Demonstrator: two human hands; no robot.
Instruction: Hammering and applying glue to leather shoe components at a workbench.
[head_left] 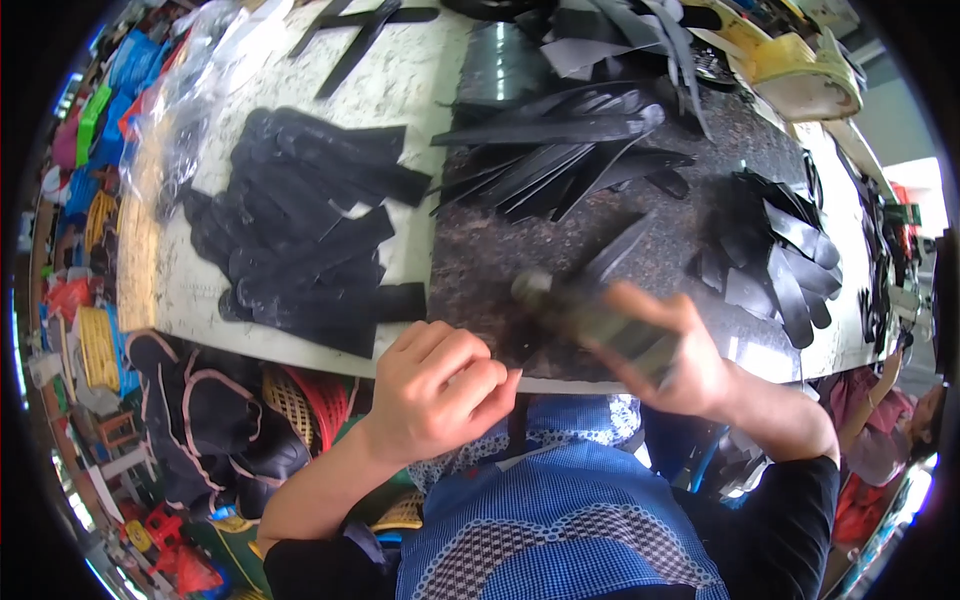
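My right hand [680, 350] is closed around a thick dark tool [630, 340], hammer-like but smeared by motion, with a pale rounded end towards the left. Just left of it my left hand [437, 385] is curled at the table's front edge, its thumb and fingers pinched by a black strip [517, 425] that hangs below the edge. How the strip lies under the tool is too blurred to tell. Beyond the tool a single pointed black strip [618, 245] lies on the dark stone slab [480, 255].
Flat black strips [300, 235] are heaped on the white tabletop [190, 290] at left. More strips [560, 140] fan out at the slab's back. Rounded black pieces [785, 255] lie at right. A yellowish container [805, 75] stands far right. A person [880, 420] is at the right edge.
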